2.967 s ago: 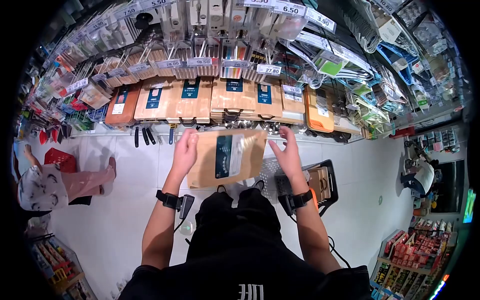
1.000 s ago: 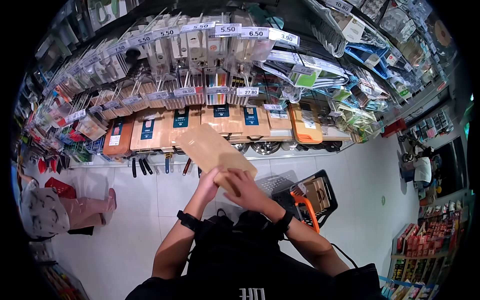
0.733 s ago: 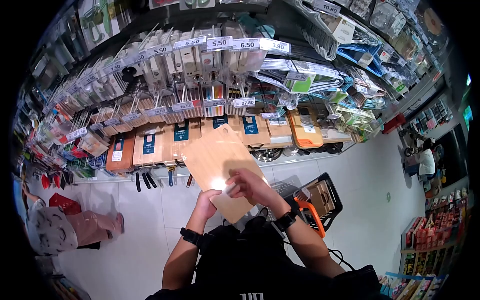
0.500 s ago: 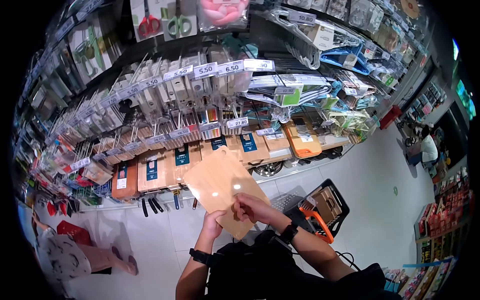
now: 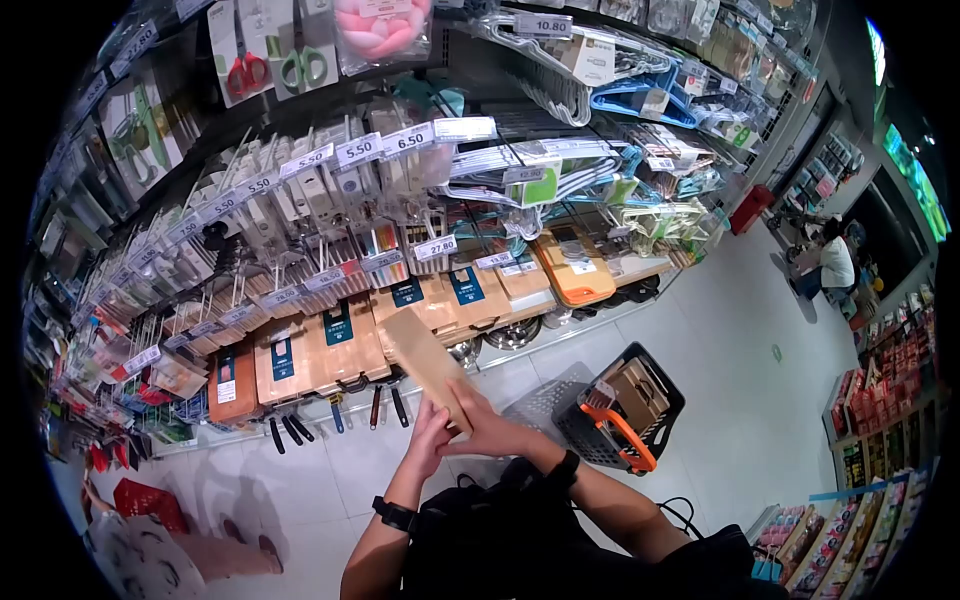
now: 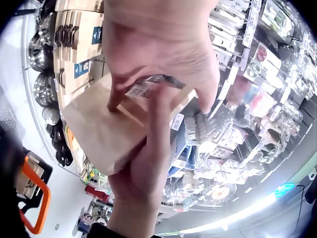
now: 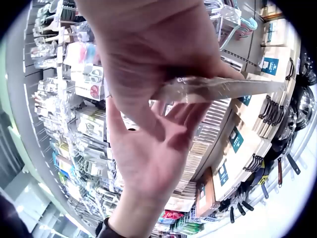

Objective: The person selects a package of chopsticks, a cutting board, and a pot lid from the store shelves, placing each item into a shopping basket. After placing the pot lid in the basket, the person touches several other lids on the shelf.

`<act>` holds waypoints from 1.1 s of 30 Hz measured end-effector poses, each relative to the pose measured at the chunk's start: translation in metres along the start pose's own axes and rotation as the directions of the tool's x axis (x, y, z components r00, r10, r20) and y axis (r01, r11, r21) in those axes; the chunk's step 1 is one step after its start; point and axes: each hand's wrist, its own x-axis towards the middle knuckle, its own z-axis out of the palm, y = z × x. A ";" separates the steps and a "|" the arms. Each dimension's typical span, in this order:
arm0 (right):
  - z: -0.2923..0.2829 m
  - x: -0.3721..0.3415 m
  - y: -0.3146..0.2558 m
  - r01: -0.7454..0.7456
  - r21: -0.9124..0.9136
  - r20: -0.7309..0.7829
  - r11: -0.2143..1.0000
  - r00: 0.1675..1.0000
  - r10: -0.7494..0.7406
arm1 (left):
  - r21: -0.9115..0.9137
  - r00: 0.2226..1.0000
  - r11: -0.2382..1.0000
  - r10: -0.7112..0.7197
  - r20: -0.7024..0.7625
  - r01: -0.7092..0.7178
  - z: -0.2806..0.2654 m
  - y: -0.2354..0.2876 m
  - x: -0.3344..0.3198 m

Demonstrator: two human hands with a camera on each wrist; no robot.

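Note:
A light wooden cutting board [image 5: 428, 362] in clear wrap is in front of me, steeply tilted, so the head view shows it narrow. My left hand [image 5: 430, 438] grips it at the near end. My right hand [image 5: 482, 420] holds the same end from the right, close beside the left hand. In the left wrist view, the board's bare wood face [image 6: 91, 131] and a printed label [image 6: 141, 91] show, with a finger of the right hand [image 6: 143, 163] across it. The right wrist view catches the board's thin edge [image 7: 237, 89] above the left palm [image 7: 151, 161].
A shelf holds several cutting boards [image 5: 338, 345], with metal pans [image 5: 512, 335] beneath. Packaged utensils and hangers [image 5: 560, 165] hang above. A black basket with an orange handle [image 5: 620, 425] stands on the floor at right. At left is another person [image 5: 150, 555] near a red basket [image 5: 150, 503].
The board was first held label up, then turned to its plain face, and is now tilted nearly edge-on. My right hand has gone from over its face to its near end.

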 end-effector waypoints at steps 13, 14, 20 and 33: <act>-0.050 -0.058 0.043 -0.372 0.927 0.252 0.048 0.711 0.656 | 0.298 0.952 0.934 -0.108 -0.288 0.196 -0.058 0.009 0.028; -0.048 -0.062 0.045 -0.361 0.932 0.261 0.017 0.704 0.660 | 0.195 0.950 0.944 -0.223 -0.217 0.267 -0.057 0.003 0.029; -0.055 -0.075 0.058 -0.554 0.722 0.114 0.415 0.686 0.718 | 0.111 0.941 0.944 -0.289 -0.173 0.310 -0.052 -0.050 0.030; -0.056 -0.128 0.181 -0.506 0.838 0.103 0.205 0.516 0.850 | 0.265 0.934 0.901 -0.297 -0.201 0.344 -0.006 -0.062 0.122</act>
